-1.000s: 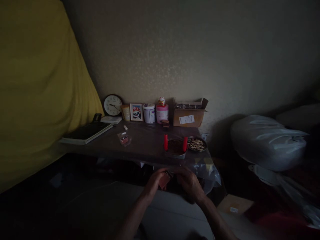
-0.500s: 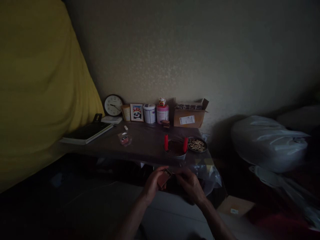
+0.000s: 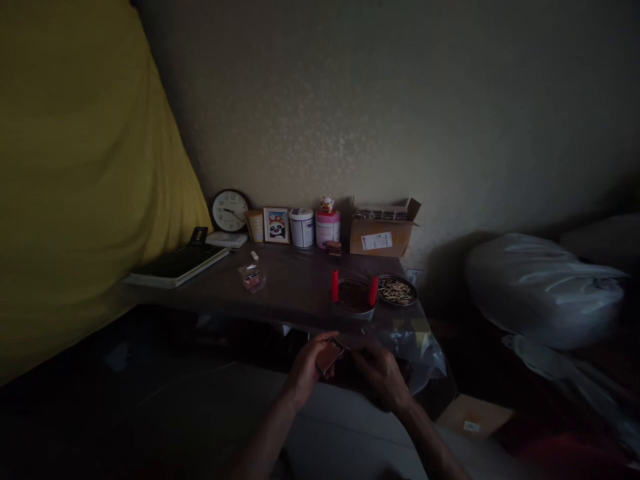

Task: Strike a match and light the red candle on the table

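Observation:
My left hand [image 3: 304, 370] is closed around a small brown matchbox [image 3: 329, 357], whose inner tray is slid partly out at the upper right, with matches showing at the end. Close beside that end, my right hand [image 3: 379, 370] pinches thumb and fingers together on a match [image 3: 349, 348]; only a tiny bit of it shows in the dim light. Beyond the hands, two red candles, a left one [image 3: 335, 287] and a right one [image 3: 373, 291], stand upright at a round tin [image 3: 354, 311]. To its right lies a round dish [image 3: 415, 298] full of loose matchsticks [image 3: 395, 291].
Along the wall stand a clock [image 3: 230, 210], a panda picture [image 3: 277, 225], a white can [image 3: 302, 228], a pink can [image 3: 328, 230] and an open cardboard box [image 3: 383, 237]. A small clear packet [image 3: 252, 279] lies on the dark table [image 3: 295, 280]. Plastic sheeting [image 3: 423, 350] hangs over its front edge.
The view has shifted slightly, so the scene sits a little further right. Both hands stay almost in place, with the right fingers still close to the matchbox's open end.

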`<state>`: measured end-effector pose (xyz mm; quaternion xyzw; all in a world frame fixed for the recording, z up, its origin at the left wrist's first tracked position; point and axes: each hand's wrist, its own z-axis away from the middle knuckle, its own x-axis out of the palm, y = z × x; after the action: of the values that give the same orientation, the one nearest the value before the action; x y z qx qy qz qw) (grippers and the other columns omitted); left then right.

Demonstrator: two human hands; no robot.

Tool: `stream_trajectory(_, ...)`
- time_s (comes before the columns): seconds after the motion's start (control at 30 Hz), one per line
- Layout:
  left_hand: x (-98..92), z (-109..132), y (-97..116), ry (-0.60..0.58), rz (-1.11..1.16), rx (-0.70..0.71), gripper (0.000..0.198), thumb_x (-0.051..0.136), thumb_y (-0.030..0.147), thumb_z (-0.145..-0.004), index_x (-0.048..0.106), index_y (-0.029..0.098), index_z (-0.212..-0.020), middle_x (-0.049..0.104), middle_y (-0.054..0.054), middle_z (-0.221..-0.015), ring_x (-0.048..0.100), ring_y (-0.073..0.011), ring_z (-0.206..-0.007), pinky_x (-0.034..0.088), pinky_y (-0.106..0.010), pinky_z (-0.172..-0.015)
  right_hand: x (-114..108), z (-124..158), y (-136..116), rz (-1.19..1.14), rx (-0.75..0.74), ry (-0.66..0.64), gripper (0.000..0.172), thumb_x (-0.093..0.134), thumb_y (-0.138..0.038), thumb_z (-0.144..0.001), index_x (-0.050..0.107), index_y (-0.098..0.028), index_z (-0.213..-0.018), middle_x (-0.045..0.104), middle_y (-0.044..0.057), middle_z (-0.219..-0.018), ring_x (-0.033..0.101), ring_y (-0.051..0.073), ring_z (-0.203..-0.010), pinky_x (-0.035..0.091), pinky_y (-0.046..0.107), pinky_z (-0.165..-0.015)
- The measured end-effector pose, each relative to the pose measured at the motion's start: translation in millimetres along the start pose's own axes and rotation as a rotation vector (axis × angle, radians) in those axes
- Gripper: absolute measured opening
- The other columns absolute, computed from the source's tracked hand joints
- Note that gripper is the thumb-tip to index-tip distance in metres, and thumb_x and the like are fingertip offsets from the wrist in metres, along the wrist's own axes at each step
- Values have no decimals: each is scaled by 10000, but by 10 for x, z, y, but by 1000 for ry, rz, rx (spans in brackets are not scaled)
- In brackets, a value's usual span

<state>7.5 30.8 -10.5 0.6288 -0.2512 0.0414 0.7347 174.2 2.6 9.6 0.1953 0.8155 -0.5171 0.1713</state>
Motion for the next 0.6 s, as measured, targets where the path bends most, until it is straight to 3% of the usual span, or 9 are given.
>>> stream_trajectory(0.17, 7, -6, -8, 9, 30, 7, 379, 453, 311, -750, 569, 146, -1070, 617, -9, -674, 497, -98, -418, 324, -229, -397, 42, 23, -33, -166, 116, 35, 160, 553, -333, -778, 608, -183, -789, 648, 25, -724, 609, 175, -691, 479, 254, -629)
stream_trajectory(0.6, 34, 37, 43, 39, 11, 4, 298, 483, 306, -715, 589, 181, -964, 616, -5, -736, 490, -90, -457, 340, -216, -417, 218, 21, -30, -221, 172, 3, 204, 574, -378, -781, 612, -178, -784, 650, 28, -740, 601, 177, -719, 482, 268, -669)
